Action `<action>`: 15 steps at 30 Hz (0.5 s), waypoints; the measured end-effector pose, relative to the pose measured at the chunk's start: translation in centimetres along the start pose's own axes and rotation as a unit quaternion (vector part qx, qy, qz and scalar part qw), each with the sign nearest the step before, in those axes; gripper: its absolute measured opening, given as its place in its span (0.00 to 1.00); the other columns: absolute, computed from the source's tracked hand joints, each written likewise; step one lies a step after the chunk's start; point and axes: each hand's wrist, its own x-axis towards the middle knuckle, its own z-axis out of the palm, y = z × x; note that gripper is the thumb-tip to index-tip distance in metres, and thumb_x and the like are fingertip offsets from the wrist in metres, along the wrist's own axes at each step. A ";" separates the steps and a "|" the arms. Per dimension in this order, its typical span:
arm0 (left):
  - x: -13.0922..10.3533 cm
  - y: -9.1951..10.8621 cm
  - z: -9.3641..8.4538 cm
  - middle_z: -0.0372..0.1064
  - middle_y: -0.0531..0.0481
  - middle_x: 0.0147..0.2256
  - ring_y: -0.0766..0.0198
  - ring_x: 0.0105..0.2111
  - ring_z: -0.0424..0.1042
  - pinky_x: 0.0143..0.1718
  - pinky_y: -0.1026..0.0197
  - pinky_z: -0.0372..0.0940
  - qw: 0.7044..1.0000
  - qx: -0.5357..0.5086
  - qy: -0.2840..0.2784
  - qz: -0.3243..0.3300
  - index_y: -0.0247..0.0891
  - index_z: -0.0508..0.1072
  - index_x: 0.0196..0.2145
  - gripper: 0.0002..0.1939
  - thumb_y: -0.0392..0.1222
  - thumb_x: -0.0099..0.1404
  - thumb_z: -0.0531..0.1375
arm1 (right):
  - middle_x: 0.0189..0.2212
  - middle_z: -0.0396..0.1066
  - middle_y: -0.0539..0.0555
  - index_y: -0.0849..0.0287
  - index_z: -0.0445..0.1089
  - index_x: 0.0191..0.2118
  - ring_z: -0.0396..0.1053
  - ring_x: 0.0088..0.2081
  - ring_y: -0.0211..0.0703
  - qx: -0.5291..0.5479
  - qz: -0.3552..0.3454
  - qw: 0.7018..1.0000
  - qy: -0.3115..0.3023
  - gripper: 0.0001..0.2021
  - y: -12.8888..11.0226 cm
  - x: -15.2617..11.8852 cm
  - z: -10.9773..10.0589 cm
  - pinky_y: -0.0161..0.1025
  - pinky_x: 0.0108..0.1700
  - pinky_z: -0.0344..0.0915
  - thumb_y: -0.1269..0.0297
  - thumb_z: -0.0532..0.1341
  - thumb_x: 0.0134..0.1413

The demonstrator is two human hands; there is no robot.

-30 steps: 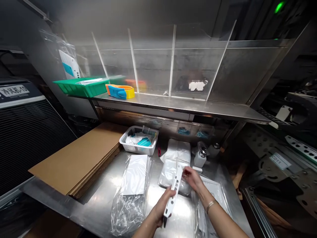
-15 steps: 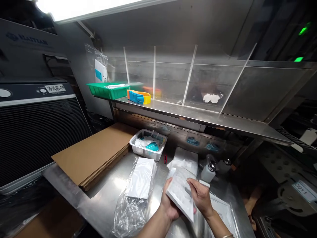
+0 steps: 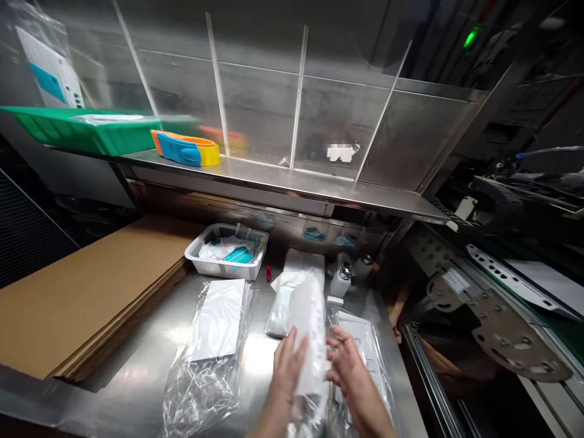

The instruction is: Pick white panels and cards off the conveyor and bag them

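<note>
A white flat panel (image 3: 309, 340) stands tilted between my two hands, smeared by motion, with crumpled clear plastic at its lower end. My left hand (image 3: 285, 371) is at its left edge, the thumb lying over the panel's face. Beside the right edge, my right hand (image 3: 350, 368) has its fingers apart and holds nothing that I can see. Below and right of it lies a clear bag with a white printed sheet or panel (image 3: 360, 334). Behind the panel are white wrapped packs (image 3: 303, 261). To the left rests a bagged white panel (image 3: 219, 316).
A white bin (image 3: 223, 267) of scraps and a red cutter (image 3: 268, 272) sit at the back. Stacked cardboard (image 3: 100, 274) covers the left side. Pump bottles (image 3: 341, 281) stand back right. Above, a metal shelf (image 3: 283, 182) bears a green tray (image 3: 104, 137) and coloured bands (image 3: 187, 149).
My view has turned right and moved closer to the bench. The panel has swung more upright. My right hand has come off its face and its fingers have spread.
</note>
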 end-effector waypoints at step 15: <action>2.2 1.0 -3.2 0.59 0.46 0.57 0.45 0.59 0.51 0.57 0.43 0.50 0.981 -0.120 -0.017 -0.154 0.50 0.73 0.46 0.21 0.54 0.53 0.61 | 0.47 0.66 0.64 0.60 0.62 0.52 0.71 0.39 0.52 -0.197 -0.172 0.813 0.521 0.32 -2.1 -2.7 -18.1 0.45 0.37 0.71 0.48 0.64 0.42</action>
